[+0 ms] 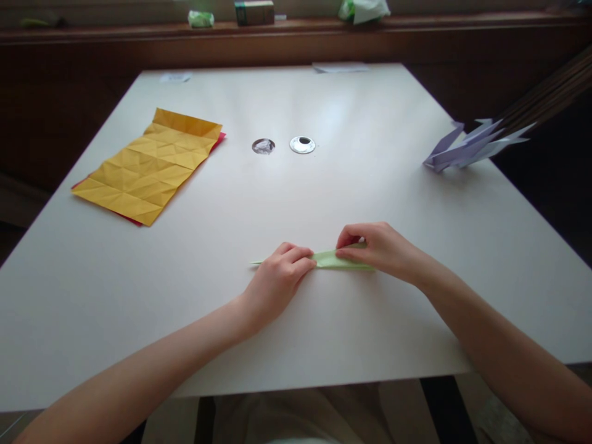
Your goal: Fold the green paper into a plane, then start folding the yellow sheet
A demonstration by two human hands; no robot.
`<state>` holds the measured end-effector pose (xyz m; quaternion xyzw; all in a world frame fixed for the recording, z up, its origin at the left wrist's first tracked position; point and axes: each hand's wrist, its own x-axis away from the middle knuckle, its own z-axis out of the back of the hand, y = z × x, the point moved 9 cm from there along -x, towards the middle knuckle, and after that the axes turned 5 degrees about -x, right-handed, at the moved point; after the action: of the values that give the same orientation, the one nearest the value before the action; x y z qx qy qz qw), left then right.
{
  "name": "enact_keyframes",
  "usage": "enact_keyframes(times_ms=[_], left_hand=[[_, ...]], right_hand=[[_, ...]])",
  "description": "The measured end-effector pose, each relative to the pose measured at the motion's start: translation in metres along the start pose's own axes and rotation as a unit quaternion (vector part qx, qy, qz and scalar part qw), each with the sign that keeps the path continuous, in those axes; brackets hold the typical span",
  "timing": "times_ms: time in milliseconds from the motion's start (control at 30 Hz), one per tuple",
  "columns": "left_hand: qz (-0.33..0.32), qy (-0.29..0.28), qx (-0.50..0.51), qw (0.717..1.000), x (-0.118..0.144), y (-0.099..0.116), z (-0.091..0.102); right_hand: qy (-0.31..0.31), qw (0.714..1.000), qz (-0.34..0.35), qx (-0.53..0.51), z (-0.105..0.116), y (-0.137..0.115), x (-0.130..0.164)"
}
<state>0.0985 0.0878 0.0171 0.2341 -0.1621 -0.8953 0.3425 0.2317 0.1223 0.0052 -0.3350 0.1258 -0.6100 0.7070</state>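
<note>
A narrow strip of folded light green paper (329,259) lies on the white table, its thin pointed end sticking out on the left. My left hand (283,271) rests over the strip's left part, fingers curled and pressing it to the tabletop. Toward the right end, my right hand (375,246) pinches the upper edge of the paper between thumb and fingers. Part of the strip is hidden under both hands.
Creased yellow paper (152,163) lies over red paper (139,222) at the left. Purple folded paper figures (462,148) stand near the right edge. Two round table inserts (303,145) sit mid-table. A small box (254,12) is on the back ledge.
</note>
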Motion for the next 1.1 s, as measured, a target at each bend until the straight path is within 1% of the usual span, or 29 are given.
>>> enact_keyframes(times_ms=[167, 367, 567, 733, 800, 867, 967, 1000, 1033, 1100], left_hand=[[-0.004, -0.005, -0.015, 1.000, 0.000, 0.000, 0.000], [-0.004, -0.007, -0.017, 1.000, 0.001, -0.001, 0.000], [-0.022, -0.004, -0.029, 0.999, 0.003, 0.002, 0.001], [-0.021, 0.000, -0.050, 0.999, 0.002, 0.000, 0.002], [-0.025, -0.002, -0.059, 0.998, 0.002, 0.000, 0.002], [-0.030, -0.007, -0.064, 0.997, 0.002, 0.001, 0.001], [-0.037, -0.009, -0.080, 0.996, 0.002, 0.003, -0.001], [-0.039, -0.009, -0.087, 0.995, 0.002, 0.004, -0.001], [-0.041, -0.009, -0.094, 0.995, 0.002, 0.005, -0.001], [-0.042, -0.011, -0.103, 0.994, 0.001, 0.005, -0.002]], right_hand=[[0.015, 0.999, -0.019, 0.025, 0.006, 0.006, -0.002], [0.005, 0.998, -0.050, 0.039, 0.012, 0.013, -0.002], [-0.008, 0.999, -0.042, 0.013, 0.011, 0.015, -0.004], [0.045, 0.998, -0.025, 0.031, 0.018, 0.015, -0.007], [0.066, 0.997, -0.003, 0.049, 0.021, 0.013, -0.008], [0.101, 0.991, 0.034, 0.081, 0.024, 0.006, -0.007], [0.180, 0.967, 0.113, 0.141, 0.022, -0.016, 0.002], [0.189, 0.961, 0.141, 0.145, 0.016, -0.024, 0.005], [0.184, 0.959, 0.172, 0.133, 0.007, -0.032, 0.008], [0.156, 0.959, 0.216, 0.094, -0.014, -0.045, 0.012]])
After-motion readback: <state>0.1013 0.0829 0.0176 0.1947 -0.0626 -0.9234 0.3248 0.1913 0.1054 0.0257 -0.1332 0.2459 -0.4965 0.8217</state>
